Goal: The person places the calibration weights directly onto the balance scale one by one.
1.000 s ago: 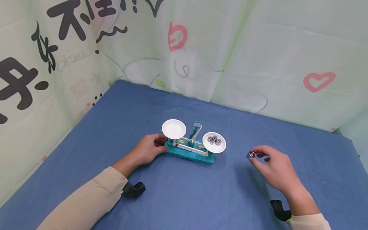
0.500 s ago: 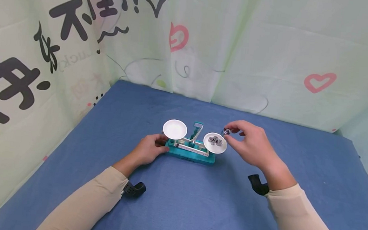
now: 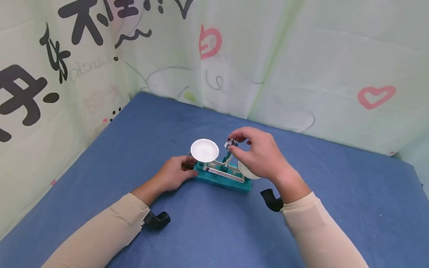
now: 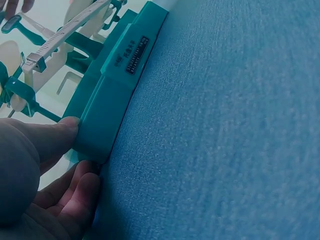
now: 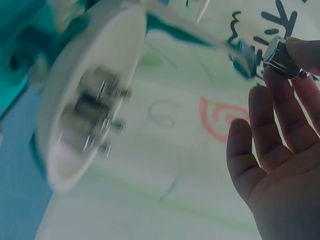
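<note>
A teal balance scale (image 3: 222, 181) stands on the table, with a white pan at each end. My left hand (image 3: 174, 173) holds the left end of its base, the thumb on top and the fingers curled at the lower corner, as the left wrist view shows. Between thumb and fingers, my right hand (image 3: 260, 154) pinches a shiny metal weight (image 5: 281, 57) in the air near the scale's pointer post. Nothing lies in the left pan (image 3: 204, 150). The right pan (image 5: 64, 165) bears several knobbed metal weights (image 5: 92, 110); in the head view my right hand hides them.
A blue cloth (image 3: 208, 232) covers the table. Behind and to the left hangs a pale printed curtain (image 3: 315, 54) with dark characters and pink hearts. A black wrist mount (image 3: 157, 220) sits at the left cuff, another (image 3: 271, 200) at the right.
My right hand has carried the weight leftward from beside the scale, past the right pan, to near the pointer post. The left hand and the scale have stayed in place.
</note>
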Demonstrator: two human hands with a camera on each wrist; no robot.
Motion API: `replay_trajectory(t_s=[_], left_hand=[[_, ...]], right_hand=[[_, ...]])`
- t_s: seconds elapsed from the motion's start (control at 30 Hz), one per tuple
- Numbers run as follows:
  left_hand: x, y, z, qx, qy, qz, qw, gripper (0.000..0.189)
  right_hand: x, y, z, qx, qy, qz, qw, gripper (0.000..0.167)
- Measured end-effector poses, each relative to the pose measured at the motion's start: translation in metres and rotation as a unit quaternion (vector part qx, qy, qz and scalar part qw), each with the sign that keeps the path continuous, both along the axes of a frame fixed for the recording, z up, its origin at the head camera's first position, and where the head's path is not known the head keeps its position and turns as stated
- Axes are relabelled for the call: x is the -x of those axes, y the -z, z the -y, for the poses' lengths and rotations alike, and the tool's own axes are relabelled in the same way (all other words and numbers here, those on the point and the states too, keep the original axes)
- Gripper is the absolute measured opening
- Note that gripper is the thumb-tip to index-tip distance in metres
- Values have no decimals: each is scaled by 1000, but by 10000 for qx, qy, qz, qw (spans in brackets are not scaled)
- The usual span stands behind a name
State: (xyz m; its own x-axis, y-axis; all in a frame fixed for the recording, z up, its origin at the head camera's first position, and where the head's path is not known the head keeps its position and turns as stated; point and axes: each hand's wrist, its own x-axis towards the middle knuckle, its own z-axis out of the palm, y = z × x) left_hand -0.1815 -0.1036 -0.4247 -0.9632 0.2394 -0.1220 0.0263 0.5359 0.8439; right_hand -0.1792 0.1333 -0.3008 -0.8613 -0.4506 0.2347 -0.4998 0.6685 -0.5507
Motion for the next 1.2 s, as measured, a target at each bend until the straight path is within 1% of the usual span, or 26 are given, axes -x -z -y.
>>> replay_trajectory(t_s=[0.3,0.47,0.6,0.73,0.93,1.2], left_hand=[[0,-1,1,25,36,48,10000,38],[0,-2,2,7,70,36,10000,38],[0,-3,2,-24,94,53,9999,38],[0,-3,2,-6,84,38,10000,38],[0,-2,2,21,83,43,10000,38],[0,-2,2,-25,100,41,9999,39]], right_hand=[[11,5,33,-326,-287,110,9990,18],[15,7,43,-501,-328,363,9975,18],[17,7,48,-780,-307,528,9951,17],[18,7,51,-967,-305,540,9934,17],[21,9,53,-1106,-239,519,9922,18],[21,7,55,-1292,-168,556,9899,19]])
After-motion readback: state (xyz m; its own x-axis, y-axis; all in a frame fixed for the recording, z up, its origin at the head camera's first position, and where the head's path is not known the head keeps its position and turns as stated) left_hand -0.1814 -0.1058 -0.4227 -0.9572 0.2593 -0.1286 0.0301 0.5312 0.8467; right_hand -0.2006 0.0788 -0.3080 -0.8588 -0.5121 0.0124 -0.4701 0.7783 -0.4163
